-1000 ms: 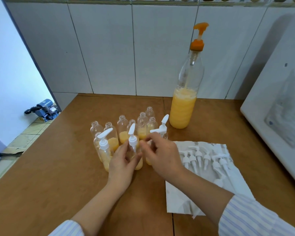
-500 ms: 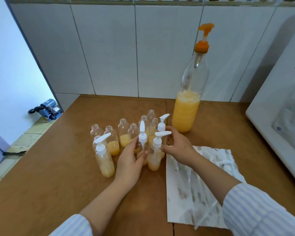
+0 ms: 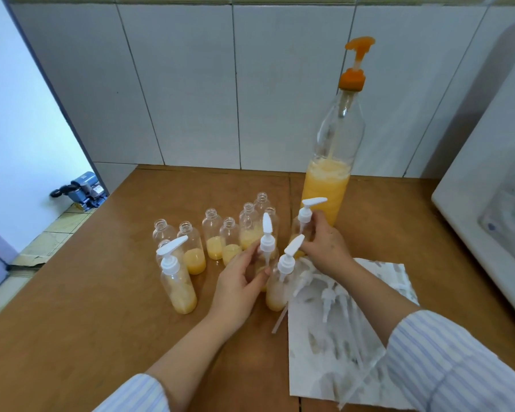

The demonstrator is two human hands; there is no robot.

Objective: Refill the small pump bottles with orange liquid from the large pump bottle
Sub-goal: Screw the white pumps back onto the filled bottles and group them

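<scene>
The large pump bottle (image 3: pixel 333 162) stands upright at the back of the desk (image 3: pixel 101 307), clear with an orange pump head, its lower part filled with foamy orange liquid. In front of it cluster the small pump bottles (image 3: pixel 214 239). Four carry white pump tops; about eight more stand open-necked, most with some orange liquid at the bottom. The left hand (image 3: pixel 238 283) curls its fingers around a capped small bottle (image 3: pixel 266 248) in the middle of the group. The right hand (image 3: pixel 324 248) grips another capped bottle (image 3: pixel 305 218) just in front of the large one, fingers closed on it. Loose white pump tops (image 3: pixel 330 295) lie on a crumpled paper sheet (image 3: pixel 339 367) at right; their count is unclear.
</scene>
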